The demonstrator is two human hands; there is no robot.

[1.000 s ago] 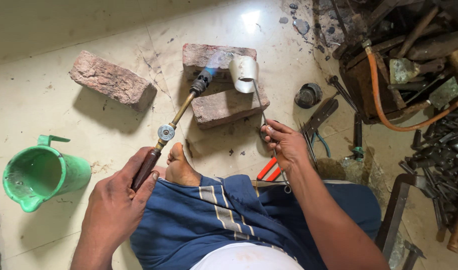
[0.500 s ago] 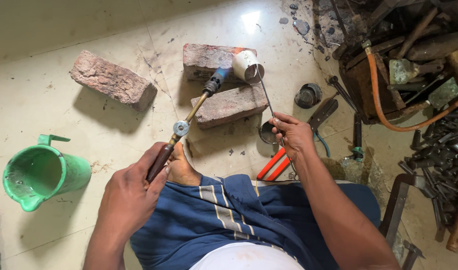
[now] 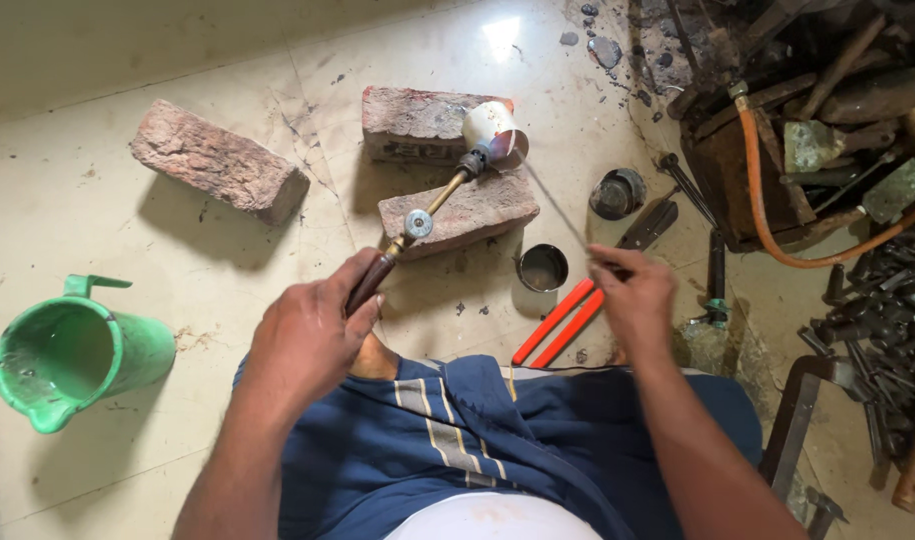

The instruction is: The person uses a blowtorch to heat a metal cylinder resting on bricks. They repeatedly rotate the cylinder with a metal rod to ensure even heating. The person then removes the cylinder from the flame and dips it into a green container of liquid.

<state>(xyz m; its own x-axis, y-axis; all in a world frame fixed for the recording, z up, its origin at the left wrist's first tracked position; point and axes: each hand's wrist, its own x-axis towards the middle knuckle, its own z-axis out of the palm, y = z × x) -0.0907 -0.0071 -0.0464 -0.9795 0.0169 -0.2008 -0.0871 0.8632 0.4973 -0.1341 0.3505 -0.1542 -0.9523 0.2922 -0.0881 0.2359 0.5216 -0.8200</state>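
Brass-stemmed torch [image 3: 432,205], judged rigid and fairly light: left hand [image 3: 312,335] clamps its dark handle, nozzle over the bricks [image 3: 457,212] mid-floor. Right hand [image 3: 632,295] pinches a thin, flexible wire [image 3: 555,205].

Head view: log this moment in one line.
left hand: grips torch handle | torch: nozzle at white cup on bricks | right hand: holds thin rod to cup
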